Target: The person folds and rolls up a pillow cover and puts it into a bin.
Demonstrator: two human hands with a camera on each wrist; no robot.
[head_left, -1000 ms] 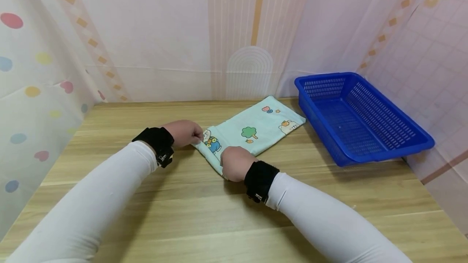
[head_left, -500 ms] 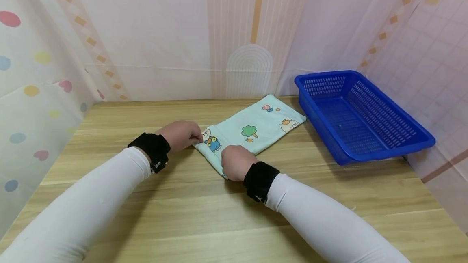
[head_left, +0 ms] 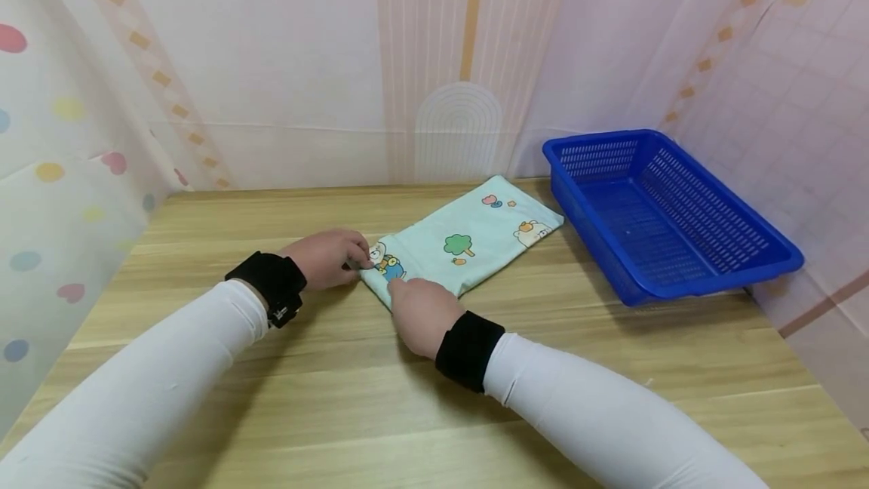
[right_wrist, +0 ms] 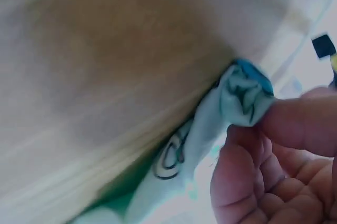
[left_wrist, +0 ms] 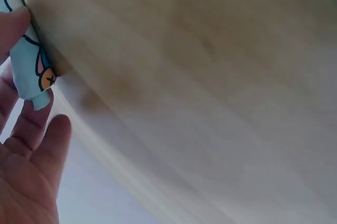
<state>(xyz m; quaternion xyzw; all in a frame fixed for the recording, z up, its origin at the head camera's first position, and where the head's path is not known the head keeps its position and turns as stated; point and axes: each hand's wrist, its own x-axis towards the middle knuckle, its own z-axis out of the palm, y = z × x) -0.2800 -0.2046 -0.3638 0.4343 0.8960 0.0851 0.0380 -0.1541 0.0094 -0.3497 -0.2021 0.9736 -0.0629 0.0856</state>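
Observation:
A mint-green cloth (head_left: 478, 213) printed with cartoon figures and a tree lies folded flat and slanted on the wooden table, its near-left end turned over. My left hand (head_left: 324, 259) pinches the left corner of that end; in the left wrist view the thumb lies on top of the cloth (left_wrist: 25, 71), with fingers beneath. At the near corner my right hand (head_left: 424, 315) holds the edge. The right wrist view shows the gathered, rolled end of the cloth (right_wrist: 239, 98) between thumb and curled fingers. In the head view my right hand hides this corner.
A blue plastic basket (head_left: 611, 236) with slotted walls stands at the right, close beside the cloth's far-right corner. Patterned curtains (head_left: 292, 66) hang behind the table (head_left: 326, 413) and along both sides.
My right hand has shifted slightly left and toward me, bringing the near corner of the cloth with it. My left hand has moved a little left, still at its corner.

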